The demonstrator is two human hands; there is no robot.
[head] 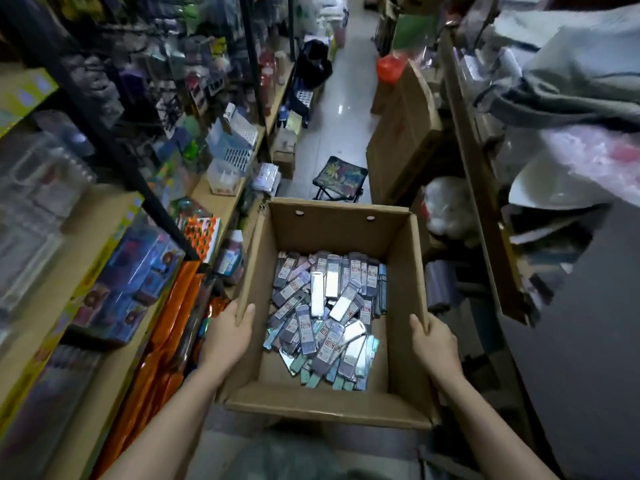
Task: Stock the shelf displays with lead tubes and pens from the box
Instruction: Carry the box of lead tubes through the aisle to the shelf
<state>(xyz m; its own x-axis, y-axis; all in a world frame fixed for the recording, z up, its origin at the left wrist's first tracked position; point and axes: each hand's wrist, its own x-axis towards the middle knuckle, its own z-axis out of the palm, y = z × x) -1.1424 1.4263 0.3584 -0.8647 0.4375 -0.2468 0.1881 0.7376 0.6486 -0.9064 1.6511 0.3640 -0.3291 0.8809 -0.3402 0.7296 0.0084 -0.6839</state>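
Both hands on the cardboard box (332, 230), one per side wall. Left hand (231, 336) grips the left wall's top edge, thumb hooked over the inside, fingers on the outside out of view. Right hand (435, 342) grips the right wall the same way, thumb over the rim. Box is open-topped, flaps folded out, held in the aisle in front of the person, two small holes in its far wall. Lead tubes (327, 320) lie in a loose heap on the box floor: flat grey, lilac and teal cases, some label side up, some showing a shiny back, stacked at all angles; bare cardboard shows along the near edge. Can't tell any pens apart from the tubes in that pile. Left of the box: wooden shelf (104, 368) with toy boxes in blue packaging (131, 285), orange foil packs (173, 341) leaning against its front, an orange-and-white blister pack (202, 237) just beyond. Farther along that shelf, white plastic display trays (232, 157). On the floor past the box, a small folding stool (341, 180) with a floral seat. Right side: flattened cardboard sheets (405, 140) standing on edge, more shelving with bagged stock, heavily blurred.
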